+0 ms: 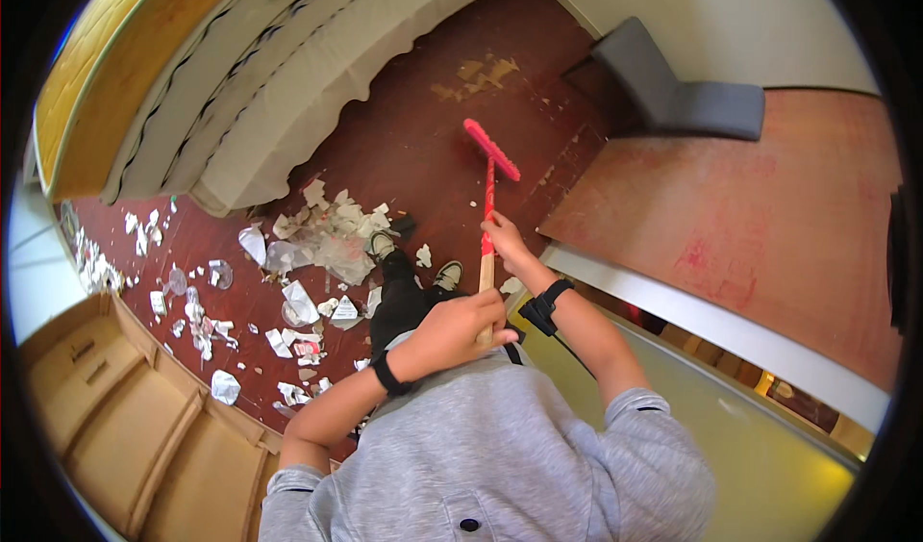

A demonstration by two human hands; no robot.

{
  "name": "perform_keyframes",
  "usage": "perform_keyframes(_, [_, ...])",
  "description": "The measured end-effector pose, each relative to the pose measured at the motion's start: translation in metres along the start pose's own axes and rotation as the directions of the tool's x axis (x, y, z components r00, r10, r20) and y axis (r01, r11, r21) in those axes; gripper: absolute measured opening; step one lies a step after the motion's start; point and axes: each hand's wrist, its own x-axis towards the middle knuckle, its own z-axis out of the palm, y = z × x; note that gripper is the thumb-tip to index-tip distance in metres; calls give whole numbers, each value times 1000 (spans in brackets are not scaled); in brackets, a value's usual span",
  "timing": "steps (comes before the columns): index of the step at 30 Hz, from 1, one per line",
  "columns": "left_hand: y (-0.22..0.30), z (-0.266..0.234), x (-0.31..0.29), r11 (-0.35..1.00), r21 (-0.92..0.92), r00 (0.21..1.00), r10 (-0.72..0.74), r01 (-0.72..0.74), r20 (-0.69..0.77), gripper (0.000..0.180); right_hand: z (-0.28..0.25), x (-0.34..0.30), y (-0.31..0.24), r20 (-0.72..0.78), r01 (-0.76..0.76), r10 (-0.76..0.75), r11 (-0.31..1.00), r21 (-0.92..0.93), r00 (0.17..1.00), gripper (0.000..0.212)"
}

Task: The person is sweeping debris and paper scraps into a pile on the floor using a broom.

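You hold the pink broom (488, 205) upright-tilted over the red floor (413, 128): your right hand (502, 234) has its fingers closed midway on the handle, your left hand (457, 326) clenched on its top end. Left of the broom lies a paper litter pile (332, 234) beside the mattress (288, 71); behind it, a grey floor chair (673, 95). Your shoes (447, 275) are partly hidden.

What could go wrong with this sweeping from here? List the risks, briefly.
1. The broom head sits well away from the paper scraps, so a long pull may scatter light pieces rather than gather them.
2. Scraps lie beside the shoes; stepping could slip on or spread them.
3. Some litter lies close to the mattress edge and may get pushed underneath.
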Motion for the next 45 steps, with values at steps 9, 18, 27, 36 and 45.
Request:
perform_keyframes(9, [-30,63,25,980,-111,986,-168,165,-21,22,-29,-7,77,29,-215,213,974,77,977,22])
perform_keyframes(18, [71,127,-7,980,19,977,-197,196,81,31,-46,-100,90,380,-134,165,985,-107,910,27])
perform_keyframes(27, [120,201,21,993,114,969,-32,4,244,24,-137,-160,140,321,-102,55,986,131,946,29])
perform_keyframes(36, [61,297,32,952,285,917,-11,-112,399,26,-204,-137,235,-95,-92,89,995,-24,992,23])
perform_keyframes(45, [105,281,5,932,323,841,-39,-164,540,27,-155,-195,248,82,-80,58,949,306,995,24])
